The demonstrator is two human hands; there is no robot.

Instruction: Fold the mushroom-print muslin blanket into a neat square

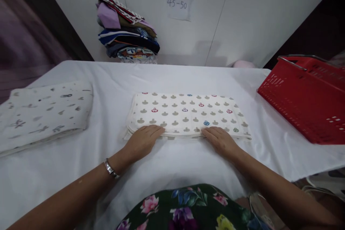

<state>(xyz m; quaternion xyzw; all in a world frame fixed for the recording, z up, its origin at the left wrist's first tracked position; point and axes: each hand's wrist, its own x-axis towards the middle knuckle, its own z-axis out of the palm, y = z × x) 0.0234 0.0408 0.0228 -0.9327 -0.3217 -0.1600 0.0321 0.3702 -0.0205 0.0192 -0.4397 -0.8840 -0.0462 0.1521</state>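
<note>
Both bare hands lie open with the fingers together: the left hand [144, 138] rests on the near long side of a folded cloth [180, 113] left of its middle, and the right hand [219, 140] rests on the same side, right of its middle. Whether the thumbs reach under the layers cannot be told. The cloth is a single flat, oblong bundle, off-white, printed with rows of small grey-beige mushrooms, a few others outlined in red, blue, purple or green; several thin layers show at its near left corner, where the folds are rounded and slightly uneven. It lies lengthwise across the middle of the white-covered table [107, 115], its long sides roughly in line with the table's far edge. One silvery bracelet [111, 169] circles the left wrist. The person's one floral, dark green garment [199, 205] shows at the table's near edge. Toward the left edge lies one more folded cloth, the sprig-print cloth [54, 109], white with greyish motifs, cut off by the view. Near the far right corner is one red perforated basket [304, 97]. Beyond the far edge, toward its left, rises one stack of fabrics [128, 32], its pieces too overlapped to count. Two handwritten sheets hang on the wall [242, 25], the lower reading "45-50".
</note>
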